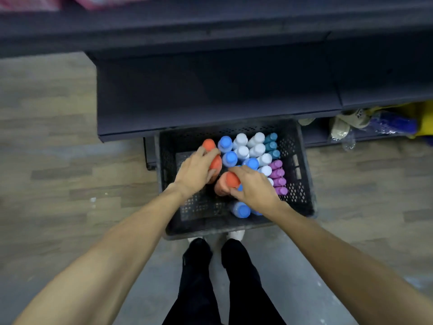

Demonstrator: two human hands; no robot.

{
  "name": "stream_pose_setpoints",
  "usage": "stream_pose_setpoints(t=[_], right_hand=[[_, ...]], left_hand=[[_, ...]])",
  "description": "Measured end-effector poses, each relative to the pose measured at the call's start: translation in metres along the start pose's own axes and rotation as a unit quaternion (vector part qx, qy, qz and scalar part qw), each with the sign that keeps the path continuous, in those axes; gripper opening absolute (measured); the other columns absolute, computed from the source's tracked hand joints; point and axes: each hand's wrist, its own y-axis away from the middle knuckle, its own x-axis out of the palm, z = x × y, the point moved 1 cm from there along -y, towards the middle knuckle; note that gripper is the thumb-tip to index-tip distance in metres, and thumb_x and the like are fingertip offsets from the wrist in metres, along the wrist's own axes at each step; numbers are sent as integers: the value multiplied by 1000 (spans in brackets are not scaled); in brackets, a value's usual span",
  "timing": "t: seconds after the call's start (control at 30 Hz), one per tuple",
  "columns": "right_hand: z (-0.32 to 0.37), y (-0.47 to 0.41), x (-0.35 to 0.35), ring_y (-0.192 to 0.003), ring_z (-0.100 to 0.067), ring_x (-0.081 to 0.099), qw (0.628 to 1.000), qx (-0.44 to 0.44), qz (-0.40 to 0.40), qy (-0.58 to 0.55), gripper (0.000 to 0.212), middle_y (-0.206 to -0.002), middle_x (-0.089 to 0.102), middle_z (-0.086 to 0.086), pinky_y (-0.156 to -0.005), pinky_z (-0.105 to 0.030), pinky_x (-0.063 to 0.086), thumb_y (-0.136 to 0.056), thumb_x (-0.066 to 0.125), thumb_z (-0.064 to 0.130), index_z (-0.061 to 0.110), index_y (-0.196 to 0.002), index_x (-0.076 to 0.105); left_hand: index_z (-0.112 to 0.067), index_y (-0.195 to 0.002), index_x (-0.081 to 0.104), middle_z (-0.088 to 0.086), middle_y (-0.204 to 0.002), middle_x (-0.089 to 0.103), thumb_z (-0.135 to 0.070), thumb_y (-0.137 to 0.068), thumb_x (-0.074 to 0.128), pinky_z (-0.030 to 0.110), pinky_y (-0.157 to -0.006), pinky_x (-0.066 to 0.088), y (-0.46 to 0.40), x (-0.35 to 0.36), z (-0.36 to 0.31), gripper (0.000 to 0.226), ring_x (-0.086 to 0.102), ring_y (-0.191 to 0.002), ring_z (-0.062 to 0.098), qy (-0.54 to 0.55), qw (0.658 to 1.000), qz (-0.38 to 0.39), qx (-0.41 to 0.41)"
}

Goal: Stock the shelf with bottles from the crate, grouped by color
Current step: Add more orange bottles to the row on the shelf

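A black perforated crate [302, 160] stands on the floor below the dark shelf [210, 97]. It holds upright bottles with orange, blue [225, 143], white [257, 150], teal [271, 146] and purple [277, 177] caps. My left hand [194, 171] curls over two orange-capped bottles [215, 163] at the crate's left side. My right hand [254, 186] grips another orange-capped bottle [230, 180] near the crate's middle. Another blue-capped bottle [241, 209] stands near the crate's front wall.
The dark shelf board above the crate carries nothing in view. To the right, a lower shelf holds a blue packet [393, 125], beige items [344, 125] and something yellow [424, 118]. Wood-pattern floor lies on both sides. My legs and shoes [235, 234] stand just behind the crate.
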Motion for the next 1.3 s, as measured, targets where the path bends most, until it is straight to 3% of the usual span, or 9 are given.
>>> stream_pose_setpoints(t=[0.1,0.27,0.43,0.57,0.77,0.93,1.13,1.23,1.3], right_hand=[[18,8,-48,-92,-35,61,999,-26,-45,13,42,-116,58,-3,-69,-43,51,-88,60,37,21,-126,54],[43,17,-124,-85,-37,59,989,-97,-106,17,35,-109,53,-4,-67,-46,51,-92,54,34,19,-123,44],[66,22,-200,-84,-35,58,979,-134,-154,10,23,-106,53,-5,-72,-46,51,-96,54,29,17,-112,43],[89,29,-268,-88,-25,56,969,-152,-196,6,20,-99,57,-4,-78,-40,47,-96,58,26,16,-108,47],[143,41,-387,-88,-15,65,938,-218,-269,-30,19,-100,68,0,-82,-36,53,-92,65,25,19,-106,55],[196,57,-478,-95,-5,70,896,-263,-345,-94,22,-107,74,7,-90,-31,55,-87,71,22,18,-109,68],[253,75,-564,-87,-1,68,852,-305,-405,-130,23,-98,74,10,-79,-17,52,-88,71,30,24,-110,73],[274,76,-597,-92,-6,68,842,-322,-411,-135,25,-100,73,9,-81,-24,55,-88,70,33,22,-111,73],[287,74,-617,-95,-10,68,836,-329,-418,-132,25,-103,73,7,-84,-28,56,-89,69,31,20,-112,72]], left_hand=[[-25,-133,43,5,-103,44,-28,-90,62,45,-74,51,10,-40,-11,47,55,-86,29,4,1000,-23,14],[-25,-135,37,0,-100,36,-32,-97,54,35,-71,45,21,-116,-34,43,54,-81,28,18,995,-88,50],[-29,-136,33,2,-109,35,-35,-101,44,42,-72,50,33,-197,-73,37,58,-79,36,40,988,-139,53],[-31,-132,34,-1,-108,36,-38,-102,42,45,-75,50,45,-259,-103,32,57,-83,31,36,981,-175,72],[-29,-132,43,1,-104,43,-32,-100,46,41,-83,46,61,-360,-148,32,54,-93,28,-15,961,-259,92],[-31,-123,60,1,-99,61,-31,-93,59,37,-88,50,91,-457,-183,30,60,-93,21,-10,929,-348,129],[-23,-100,59,0,-87,68,-31,-87,68,28,-69,52,131,-553,-224,18,64,-75,18,43,880,-449,147],[-28,-98,61,2,-84,69,-31,-85,69,31,-61,56,140,-593,-241,16,65,-74,19,64,865,-474,150],[-28,-100,63,2,-86,70,-31,-86,68,34,-65,59,142,-616,-248,15,67,-80,17,69,854,-492,154]])
